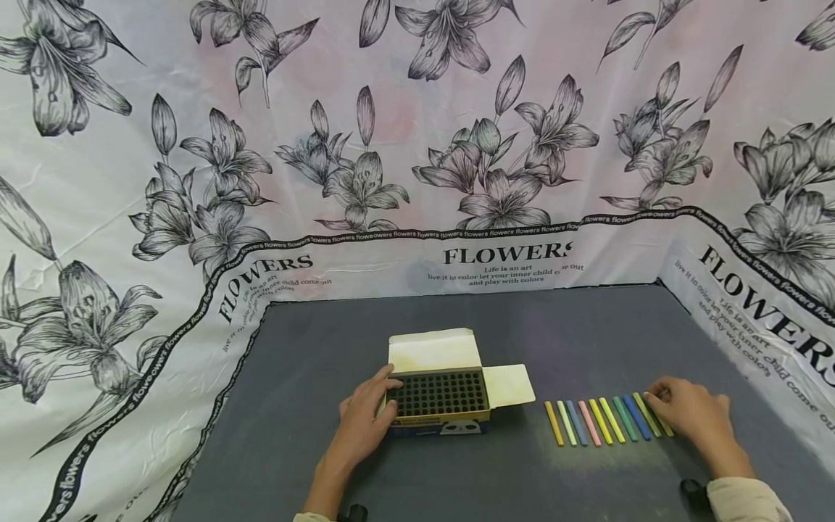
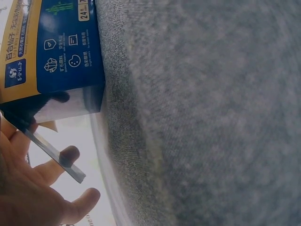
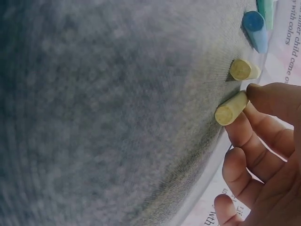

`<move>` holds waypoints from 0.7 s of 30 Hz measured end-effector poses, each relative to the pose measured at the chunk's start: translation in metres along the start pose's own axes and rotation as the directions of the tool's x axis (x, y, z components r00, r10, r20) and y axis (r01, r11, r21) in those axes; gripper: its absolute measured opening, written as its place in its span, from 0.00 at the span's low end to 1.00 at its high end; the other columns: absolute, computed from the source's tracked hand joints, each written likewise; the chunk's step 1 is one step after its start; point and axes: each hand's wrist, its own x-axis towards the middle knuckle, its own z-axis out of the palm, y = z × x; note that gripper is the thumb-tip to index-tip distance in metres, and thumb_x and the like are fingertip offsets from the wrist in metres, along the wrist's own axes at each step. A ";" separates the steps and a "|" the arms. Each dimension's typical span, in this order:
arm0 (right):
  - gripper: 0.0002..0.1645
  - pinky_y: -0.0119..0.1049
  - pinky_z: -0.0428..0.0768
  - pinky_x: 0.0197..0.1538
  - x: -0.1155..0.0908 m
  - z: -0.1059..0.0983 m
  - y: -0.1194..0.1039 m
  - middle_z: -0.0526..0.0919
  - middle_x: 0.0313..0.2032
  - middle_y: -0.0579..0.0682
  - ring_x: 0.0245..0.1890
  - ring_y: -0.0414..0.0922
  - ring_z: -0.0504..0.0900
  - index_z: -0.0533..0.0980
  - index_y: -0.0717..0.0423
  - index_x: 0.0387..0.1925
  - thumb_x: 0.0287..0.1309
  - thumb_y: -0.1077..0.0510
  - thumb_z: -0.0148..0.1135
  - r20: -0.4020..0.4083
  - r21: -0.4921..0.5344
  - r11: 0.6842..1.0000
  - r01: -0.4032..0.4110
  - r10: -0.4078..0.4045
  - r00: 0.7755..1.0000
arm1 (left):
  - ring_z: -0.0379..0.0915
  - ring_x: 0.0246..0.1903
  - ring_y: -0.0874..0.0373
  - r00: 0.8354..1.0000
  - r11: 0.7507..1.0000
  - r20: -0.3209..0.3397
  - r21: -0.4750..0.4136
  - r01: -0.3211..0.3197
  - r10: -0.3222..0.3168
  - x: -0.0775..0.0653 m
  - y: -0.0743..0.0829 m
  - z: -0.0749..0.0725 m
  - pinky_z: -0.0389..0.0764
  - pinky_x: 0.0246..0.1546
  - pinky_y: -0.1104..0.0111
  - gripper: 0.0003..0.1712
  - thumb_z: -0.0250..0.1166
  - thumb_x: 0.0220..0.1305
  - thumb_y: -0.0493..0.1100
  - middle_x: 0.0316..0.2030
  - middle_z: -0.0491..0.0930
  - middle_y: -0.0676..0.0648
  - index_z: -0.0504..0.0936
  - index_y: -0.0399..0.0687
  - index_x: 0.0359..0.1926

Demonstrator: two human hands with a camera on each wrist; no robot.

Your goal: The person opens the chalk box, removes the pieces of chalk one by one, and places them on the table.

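An open chalk box (image 1: 438, 423), blue and yellow with a panda print, holds a black insert full of round holes. My left hand (image 1: 367, 413) grips its left side, thumb by the front corner and a finger over the rim. In the left wrist view, fingers spread around the box's side flap (image 2: 59, 157). My right hand (image 1: 694, 413) pinches a yellow chalk stick (image 3: 230, 110) between thumb and fingers, at the right end of a row of chalk sticks. Just left of it lies another yellowish stick (image 3: 241, 69), then a blue stick (image 3: 255, 29).
The row continues left with green, yellow, pink, blue and pale sticks, ending at an orange-yellow stick (image 1: 554, 423) right of the box. The box's lid (image 1: 433, 349) stands up behind it; a right flap (image 1: 509, 386) sticks out. Flower-printed cloth (image 1: 365, 268) borders the grey table (image 1: 313, 348).
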 end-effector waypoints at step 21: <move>0.28 0.57 0.61 0.37 -0.029 0.020 -0.050 0.87 0.45 0.65 0.40 0.63 0.81 0.82 0.61 0.53 0.70 0.41 0.60 -0.454 0.094 0.994 0.061 -0.012 0.891 | 0.58 0.75 0.38 0.999 0.999 0.016 0.027 -0.028 0.028 0.001 0.000 0.002 0.55 0.62 0.31 0.17 0.52 0.78 0.50 0.77 0.63 0.54 0.78 0.64 0.62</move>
